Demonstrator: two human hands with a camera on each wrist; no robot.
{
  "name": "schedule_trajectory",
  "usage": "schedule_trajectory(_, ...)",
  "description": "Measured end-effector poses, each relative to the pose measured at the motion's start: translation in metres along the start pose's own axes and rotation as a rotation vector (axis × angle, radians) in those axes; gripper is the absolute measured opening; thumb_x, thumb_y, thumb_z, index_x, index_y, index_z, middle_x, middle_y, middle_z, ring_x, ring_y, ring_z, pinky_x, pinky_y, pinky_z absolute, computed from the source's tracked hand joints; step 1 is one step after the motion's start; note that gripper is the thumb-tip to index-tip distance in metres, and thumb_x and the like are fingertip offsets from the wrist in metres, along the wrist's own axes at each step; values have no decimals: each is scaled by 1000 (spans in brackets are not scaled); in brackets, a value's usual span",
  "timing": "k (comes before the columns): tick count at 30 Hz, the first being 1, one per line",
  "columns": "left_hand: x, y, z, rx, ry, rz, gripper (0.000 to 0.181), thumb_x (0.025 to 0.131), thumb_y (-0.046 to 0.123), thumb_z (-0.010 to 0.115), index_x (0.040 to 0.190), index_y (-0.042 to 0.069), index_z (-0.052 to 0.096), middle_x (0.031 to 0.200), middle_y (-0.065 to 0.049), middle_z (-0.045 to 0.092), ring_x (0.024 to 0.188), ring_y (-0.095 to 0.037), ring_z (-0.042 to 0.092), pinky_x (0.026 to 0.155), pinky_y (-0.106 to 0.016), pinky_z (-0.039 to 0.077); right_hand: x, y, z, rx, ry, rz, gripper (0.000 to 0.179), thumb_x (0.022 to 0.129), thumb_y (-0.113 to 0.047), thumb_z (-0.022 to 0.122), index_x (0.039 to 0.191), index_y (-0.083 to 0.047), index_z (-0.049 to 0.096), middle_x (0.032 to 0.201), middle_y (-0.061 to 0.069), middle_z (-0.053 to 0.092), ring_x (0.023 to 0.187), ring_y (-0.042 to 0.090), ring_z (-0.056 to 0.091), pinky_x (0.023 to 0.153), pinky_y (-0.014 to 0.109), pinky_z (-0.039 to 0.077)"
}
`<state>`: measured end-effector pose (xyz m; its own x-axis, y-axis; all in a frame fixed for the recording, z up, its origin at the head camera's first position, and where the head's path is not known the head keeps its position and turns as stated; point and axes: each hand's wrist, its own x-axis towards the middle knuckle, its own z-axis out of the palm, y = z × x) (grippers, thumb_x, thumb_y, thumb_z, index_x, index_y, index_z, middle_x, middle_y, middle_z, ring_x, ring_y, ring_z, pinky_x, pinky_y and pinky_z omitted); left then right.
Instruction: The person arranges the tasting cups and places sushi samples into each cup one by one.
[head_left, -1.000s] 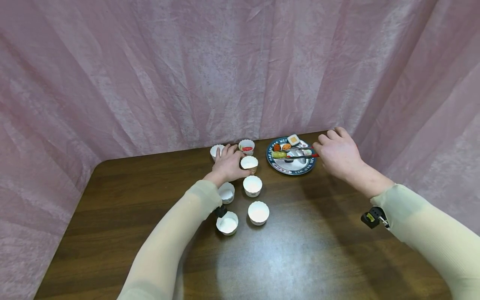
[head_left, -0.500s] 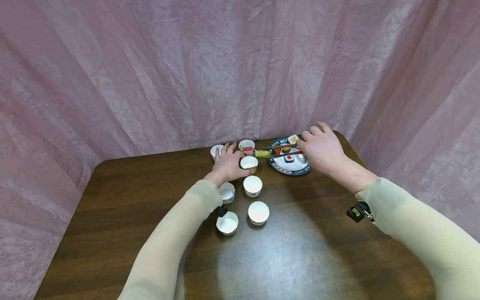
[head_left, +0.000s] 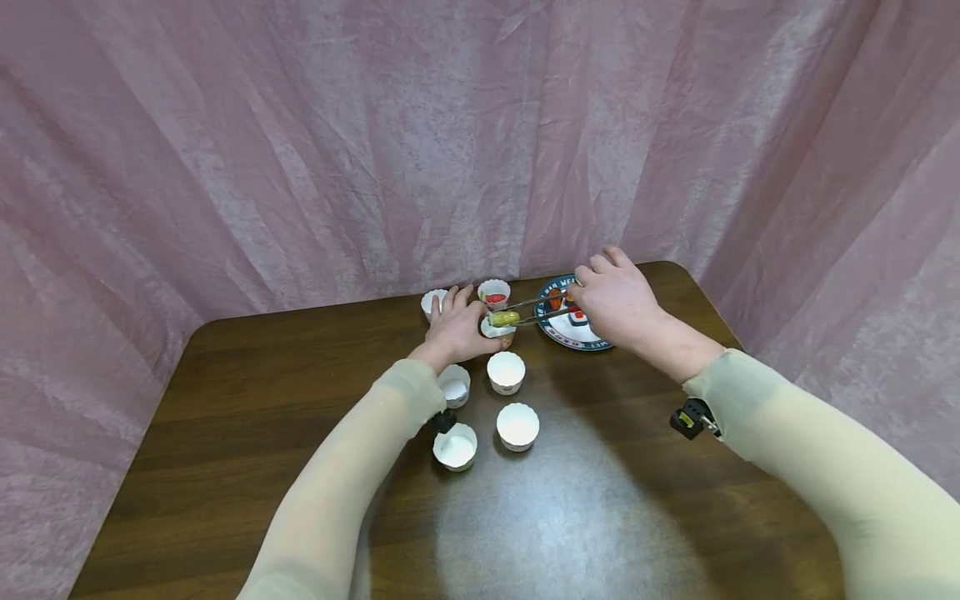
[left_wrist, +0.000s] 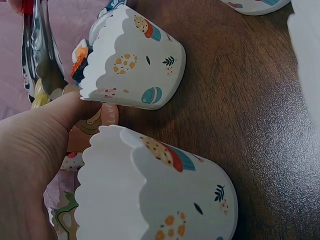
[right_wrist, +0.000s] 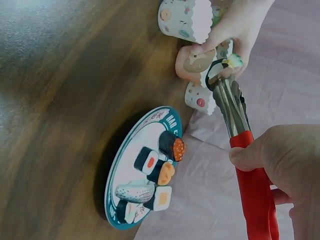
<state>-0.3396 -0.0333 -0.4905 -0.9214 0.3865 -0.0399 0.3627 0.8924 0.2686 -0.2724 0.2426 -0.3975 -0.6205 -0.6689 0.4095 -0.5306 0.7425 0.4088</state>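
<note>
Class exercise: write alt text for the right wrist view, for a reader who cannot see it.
The right hand grips red-handled tongs whose tips hold a sushi piece over a paper cup steadied by the left hand. A plate of toy sushi rests on the wooden table.

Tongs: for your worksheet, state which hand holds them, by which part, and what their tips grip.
The right hand grips the tongs by their red handle end; their metal tips pinch a yellow-green sushi piece over a paper cup.
</note>
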Motion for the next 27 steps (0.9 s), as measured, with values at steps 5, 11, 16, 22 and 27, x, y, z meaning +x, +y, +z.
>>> schedule_trajectory(5, 0, -1, 1, 1, 0, -4, 66, 81, 67, 74, 128, 22, 64, 167, -14, 17, 154, -40, 6, 120, -64, 0, 3, -2, 2, 3, 6, -12, 17, 82, 3, 69, 90, -9, 78, 80, 9, 61, 87, 35, 58, 106, 55, 38)
schedule_trajectory(11, 2, -1, 2, -12, 0, -6, 70, 80, 66, 75, 133, 21, 63, 168, -14, 16, 154, -40, 5, 120, -63, -1, 6, -3, 1, -18, -30, -20, 16, 83, 1, 73, 95, -8, 79, 87, 9, 66, 93, 34, 60, 109, 55, 37)
schedule_trajectory(16, 6, -3, 6, -34, -3, -15, 69, 79, 66, 75, 132, 23, 63, 168, -13, 15, 154, -39, 3, 120, -63, -3, 9, -4, 1, -23, -47, -17, 16, 82, 0, 74, 94, -9, 79, 87, 9, 65, 94, 34, 59, 109, 54, 37)
schedule_trajectory(22, 9, -6, 8, -36, -6, -22, 68, 78, 67, 76, 129, 24, 63, 168, -13, 14, 154, -39, 3, 120, -63, -4, 11, -5, 2, -27, -73, -21, 18, 79, -2, 76, 95, -9, 79, 88, 9, 65, 96, 35, 59, 109, 54, 36)
schedule_trajectory(27, 10, -4, 7, -22, -7, -26, 65, 78, 66, 76, 127, 24, 65, 168, -13, 15, 154, -39, 2, 119, -64, -5, 12, -5, 2, -26, -95, -19, 21, 77, -4, 77, 97, -10, 79, 89, 9, 65, 96, 35, 59, 110, 54, 36)
